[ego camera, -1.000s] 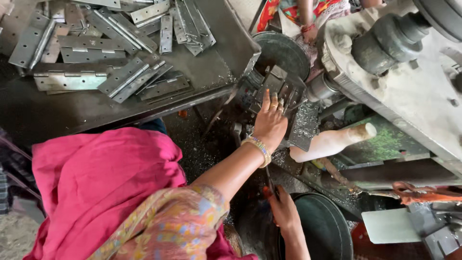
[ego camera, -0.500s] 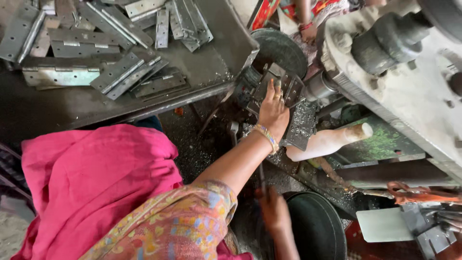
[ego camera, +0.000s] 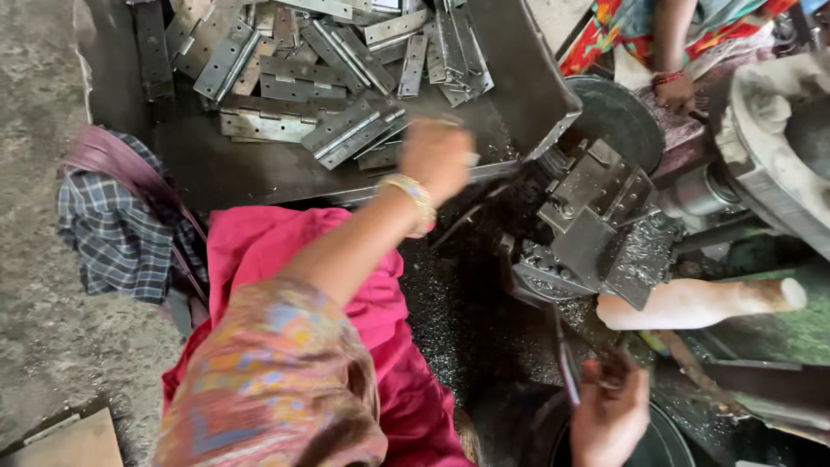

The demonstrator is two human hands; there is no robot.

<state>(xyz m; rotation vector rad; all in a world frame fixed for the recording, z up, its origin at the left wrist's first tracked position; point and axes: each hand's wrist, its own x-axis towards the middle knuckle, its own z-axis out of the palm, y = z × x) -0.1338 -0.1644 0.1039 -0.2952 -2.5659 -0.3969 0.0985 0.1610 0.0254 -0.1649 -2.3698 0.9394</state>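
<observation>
Left hand: blurred, over near edge of tray; fingers curled, grip cannot be told. Just beyond it, hinges, grey metal, heaped loose across tray, far left.
Right hand: near right, closed around thin dark lever.
Press fixture: right of tray, metal chips around it.
Floor: dark, gritty with filings; bare concrete at left.
Checked cloth: left, on floor.
Another person's hand: far right.

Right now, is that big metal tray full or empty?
Partly full: the tray holds a heap of metal hinges at its far end; its near part is bare.
</observation>
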